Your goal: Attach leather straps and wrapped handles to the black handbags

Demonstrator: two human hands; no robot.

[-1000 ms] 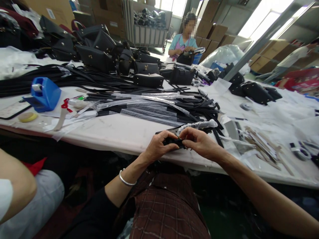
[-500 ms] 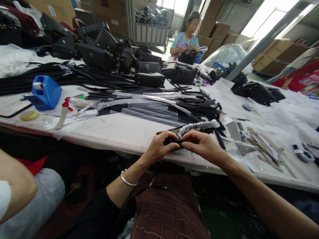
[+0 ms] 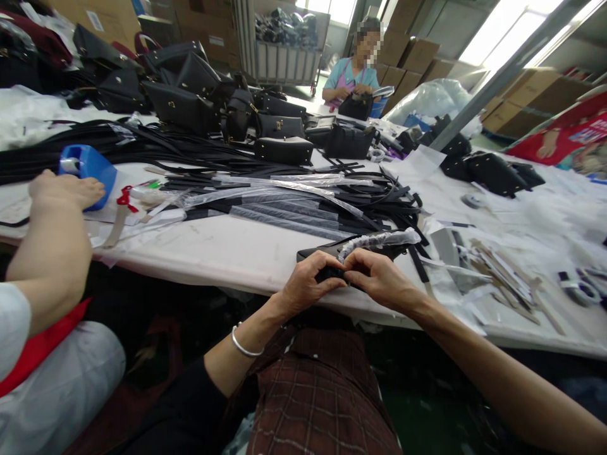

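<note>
A black handbag (image 3: 313, 253) lies at the table's front edge, partly hidden by my hands. Its handle (image 3: 384, 238) is wrapped in clear plastic and runs off to the right. My left hand (image 3: 308, 281) pinches a black part of the bag between thumb and fingers. Fingertip to fingertip with it, my right hand (image 3: 374, 275) grips the same part from the right. The small detail between the fingertips is hidden. Just behind the bag is a pile of black straps (image 3: 294, 208), some in clear plastic sleeves.
A co-worker's hand (image 3: 66, 186) rests on a blue tape dispenser (image 3: 102, 177) at the left. Several black handbags (image 3: 183, 104) are heaped at the back. Card strips (image 3: 502, 284) and a tape roll (image 3: 578, 291) lie to the right. Another person (image 3: 351, 79) handles a bag across the table.
A co-worker's arm has reached in from the left onto the blue tape dispenser. My hands stay at the same spot on the bag, with the fingers shifted slightly.
</note>
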